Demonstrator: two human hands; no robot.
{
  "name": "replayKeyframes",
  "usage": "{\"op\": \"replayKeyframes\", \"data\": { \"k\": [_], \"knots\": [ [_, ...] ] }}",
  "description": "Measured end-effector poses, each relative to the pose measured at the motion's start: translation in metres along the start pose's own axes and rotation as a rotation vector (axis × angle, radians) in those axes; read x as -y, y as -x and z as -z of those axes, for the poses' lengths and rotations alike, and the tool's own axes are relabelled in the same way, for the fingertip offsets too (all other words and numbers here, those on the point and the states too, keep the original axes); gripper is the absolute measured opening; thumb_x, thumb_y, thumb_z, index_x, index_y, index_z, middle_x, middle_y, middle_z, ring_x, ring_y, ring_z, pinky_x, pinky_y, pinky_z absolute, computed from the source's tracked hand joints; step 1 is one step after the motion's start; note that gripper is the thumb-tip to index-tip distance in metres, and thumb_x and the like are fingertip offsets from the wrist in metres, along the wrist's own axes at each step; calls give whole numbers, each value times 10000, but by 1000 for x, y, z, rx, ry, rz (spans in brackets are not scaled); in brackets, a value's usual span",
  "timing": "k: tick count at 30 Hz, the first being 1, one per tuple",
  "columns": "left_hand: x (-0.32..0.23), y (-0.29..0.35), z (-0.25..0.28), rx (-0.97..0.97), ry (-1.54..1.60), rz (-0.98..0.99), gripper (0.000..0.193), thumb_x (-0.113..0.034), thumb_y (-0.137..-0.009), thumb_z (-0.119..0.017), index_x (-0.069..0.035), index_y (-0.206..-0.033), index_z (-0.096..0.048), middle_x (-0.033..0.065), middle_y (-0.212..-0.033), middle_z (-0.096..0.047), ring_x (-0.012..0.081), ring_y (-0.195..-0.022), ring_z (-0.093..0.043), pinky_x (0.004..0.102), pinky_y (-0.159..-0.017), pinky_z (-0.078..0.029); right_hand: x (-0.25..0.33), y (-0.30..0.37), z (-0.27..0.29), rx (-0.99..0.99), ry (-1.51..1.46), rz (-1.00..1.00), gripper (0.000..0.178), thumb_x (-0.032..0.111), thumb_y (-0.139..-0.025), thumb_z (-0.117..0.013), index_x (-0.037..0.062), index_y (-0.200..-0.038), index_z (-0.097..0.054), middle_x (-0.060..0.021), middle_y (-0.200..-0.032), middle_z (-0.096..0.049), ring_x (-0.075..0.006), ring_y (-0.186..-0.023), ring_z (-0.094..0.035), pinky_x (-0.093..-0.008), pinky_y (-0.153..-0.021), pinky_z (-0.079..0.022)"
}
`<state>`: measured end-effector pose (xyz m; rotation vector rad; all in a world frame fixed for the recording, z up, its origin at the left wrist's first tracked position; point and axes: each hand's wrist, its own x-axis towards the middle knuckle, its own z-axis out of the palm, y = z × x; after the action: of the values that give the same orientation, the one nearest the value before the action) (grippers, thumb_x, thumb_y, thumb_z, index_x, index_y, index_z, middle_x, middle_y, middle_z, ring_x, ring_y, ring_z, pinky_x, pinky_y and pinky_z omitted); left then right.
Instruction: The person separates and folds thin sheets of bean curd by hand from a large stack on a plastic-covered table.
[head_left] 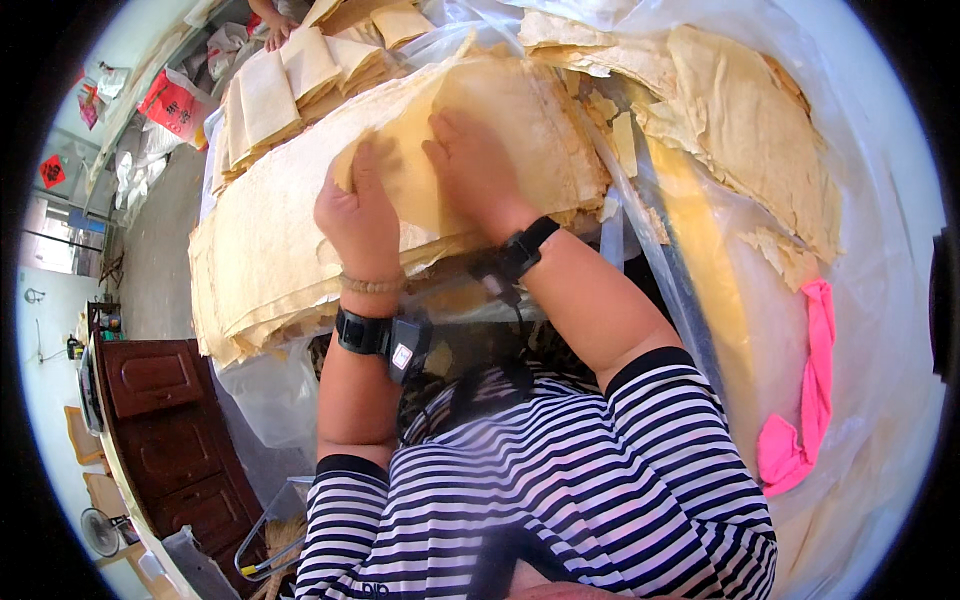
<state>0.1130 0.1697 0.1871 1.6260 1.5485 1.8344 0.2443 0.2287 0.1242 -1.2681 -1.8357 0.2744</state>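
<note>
A broad stack of thin, pale-yellow sheets, which look like dried tofu skin, lies in front of me. Over its middle a thin, deeper-yellow sheet is partly raised between my hands. My left hand is closed on the left edge of this sheet, thumb up. On the sheet's right side is my right hand, fingers bent toward it. Motion smears those fingers, so their grip is unclear. Both wrists wear black bands.
Folded sheets lie beyond the stack at the left, near another person's hand. Wrinkled sheets rest on clear plastic at the right. A pink cloth lies nearer me. A dark wooden cabinet stands at the left.
</note>
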Motion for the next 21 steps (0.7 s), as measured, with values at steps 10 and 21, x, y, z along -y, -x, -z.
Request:
{"op": "replayKeyframes", "data": {
  "k": [10, 21],
  "knots": [
    [-11, -14, 25, -87, 135, 106, 268, -197, -1000, -610, 46, -1068, -700, 39, -941, -713, 86, -816, -625, 243, -697, -515, 11, -4, 8, 170, 290, -24, 482, 387, -970, -484, 96, -1350, -547, -145, -1468, -453, -346, -1389, -363, -589, -1127, -223],
    [-7, -36, 54, -253, -23, -25, 261, -210, -986, -627, 28, -1077, -687, 54, -874, -708, 101, -725, -634, 243, -631, -519, 11, -4, -4, 235, 364, -113, 596, 490, -985, -417, 146, -1471, -446, -104, -1578, -325, -375, -1460, -215, -689, -1126, -128]
  ]
}}
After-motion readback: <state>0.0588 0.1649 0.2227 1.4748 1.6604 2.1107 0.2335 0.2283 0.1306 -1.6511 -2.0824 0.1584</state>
